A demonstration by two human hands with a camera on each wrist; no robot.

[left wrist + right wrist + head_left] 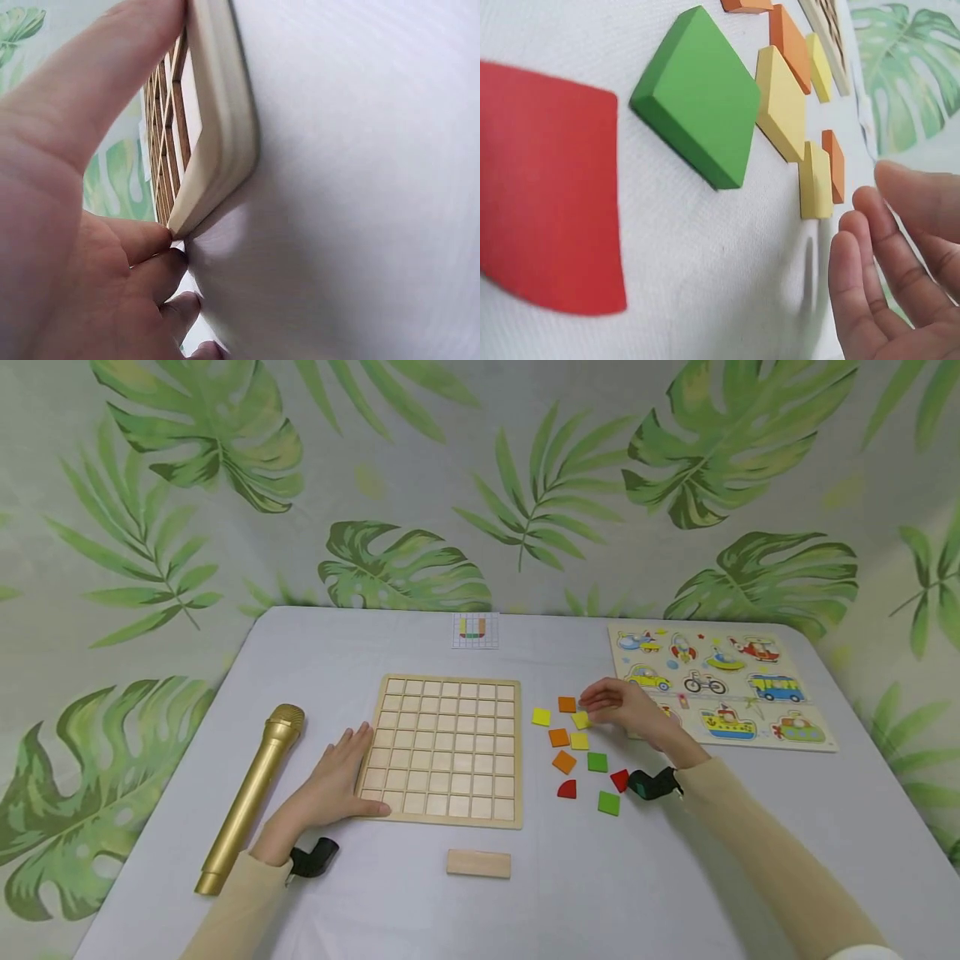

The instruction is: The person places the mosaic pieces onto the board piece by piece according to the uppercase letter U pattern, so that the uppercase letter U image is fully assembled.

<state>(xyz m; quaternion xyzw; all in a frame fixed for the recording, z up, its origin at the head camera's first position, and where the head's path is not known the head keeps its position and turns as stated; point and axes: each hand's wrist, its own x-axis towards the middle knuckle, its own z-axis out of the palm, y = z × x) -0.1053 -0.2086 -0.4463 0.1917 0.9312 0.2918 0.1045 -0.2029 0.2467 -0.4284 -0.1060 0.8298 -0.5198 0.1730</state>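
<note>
My left hand (339, 779) rests at the left edge of a wooden grid board (381, 737), with its thumb at the near left corner and its fingers along the side. In the left wrist view, the thumb and fingertips touch the frame of the board (225, 112). My right hand (626, 706) hovers just right of a yellow tile (581, 720) and an orange tile (567, 704). The right wrist view has its slightly bent fingers (847, 262) apart from the tiles, holding nothing. Nearby lie a green tile (697, 97) and a red quarter-round piece (547, 187).
A gold microphone (255, 793) lies at the left. A small pattern card (476, 631) is behind the board, and a wooden block (478, 863) in front of it. A picture puzzle board (693, 710) lies at the far right, close behind my right hand.
</note>
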